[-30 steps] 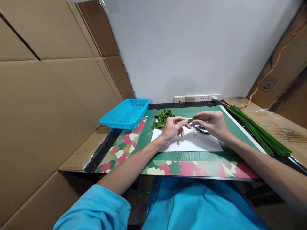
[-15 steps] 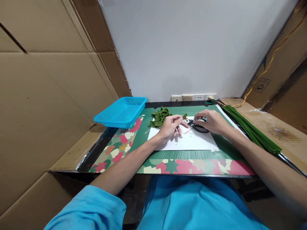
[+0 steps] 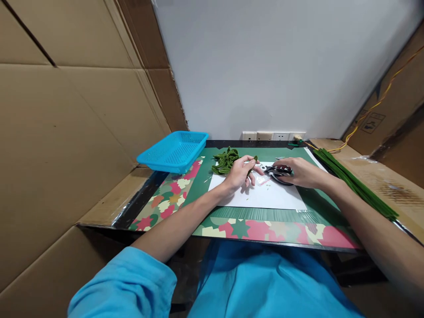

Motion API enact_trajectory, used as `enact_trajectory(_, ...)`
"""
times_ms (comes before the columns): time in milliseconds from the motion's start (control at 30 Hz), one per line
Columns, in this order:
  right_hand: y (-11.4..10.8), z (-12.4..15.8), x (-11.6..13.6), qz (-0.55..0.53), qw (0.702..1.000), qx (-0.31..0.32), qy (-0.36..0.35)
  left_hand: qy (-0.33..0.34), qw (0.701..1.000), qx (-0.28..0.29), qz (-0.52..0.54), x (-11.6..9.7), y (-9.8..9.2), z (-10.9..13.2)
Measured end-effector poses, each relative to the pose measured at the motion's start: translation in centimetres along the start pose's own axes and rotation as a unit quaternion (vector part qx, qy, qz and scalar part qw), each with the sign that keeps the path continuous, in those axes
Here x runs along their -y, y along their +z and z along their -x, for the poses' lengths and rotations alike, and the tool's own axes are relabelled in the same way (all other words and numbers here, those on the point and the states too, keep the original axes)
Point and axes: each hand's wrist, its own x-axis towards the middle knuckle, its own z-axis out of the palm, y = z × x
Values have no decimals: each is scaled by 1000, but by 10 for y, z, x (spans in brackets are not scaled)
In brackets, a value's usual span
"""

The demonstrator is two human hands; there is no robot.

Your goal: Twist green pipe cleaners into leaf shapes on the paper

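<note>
My left hand (image 3: 239, 175) is closed on a short green fuzzy piece (image 3: 255, 158), whose tip sticks up past the thumb. Black-handled scissors (image 3: 281, 178) lie over the white paper (image 3: 261, 198), with my right hand (image 3: 296, 171) closed on their handles. The blades point left toward my left hand. Behind my left wrist sits a pile of curled green fuzzy pieces (image 3: 227, 160). Small green scraps and a small clear packet with a red line are on the paper between my hands.
A blue perforated basket (image 3: 177, 152) stands at the back left of the green mat (image 3: 202, 176). Long green fuzzy stems (image 3: 357, 185) lie along the right side. Wall sockets (image 3: 265, 136) and a yellow cord are behind; cardboard panels flank both sides.
My right hand has gone from loosely touching the scissors to gripping their handles. The green piece in my left hand has tilted more upright. The view has shifted slightly.
</note>
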Motion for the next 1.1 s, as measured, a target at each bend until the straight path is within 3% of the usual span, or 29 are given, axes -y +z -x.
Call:
enact_trajectory(267,13,-2,-4,3,997,-66,26,14,999,-27,27,-6,4,3)
enact_trajectory(533,2,-1,1,0,971,-238,33,-25,991,-49,119,-20,6,9)
enact_trajectory(633,1,-1,6,3,961,-276,16,-37,984,-54,163,-25,3,12)
enact_trajectory(867,6,-4,13,37,957,-286,-41,-15,970,-75,231,-31,-6,13)
enact_trajectory(1100,12,-5,16,58,957,-278,-62,-48,968,-54,240,-26,-5,11)
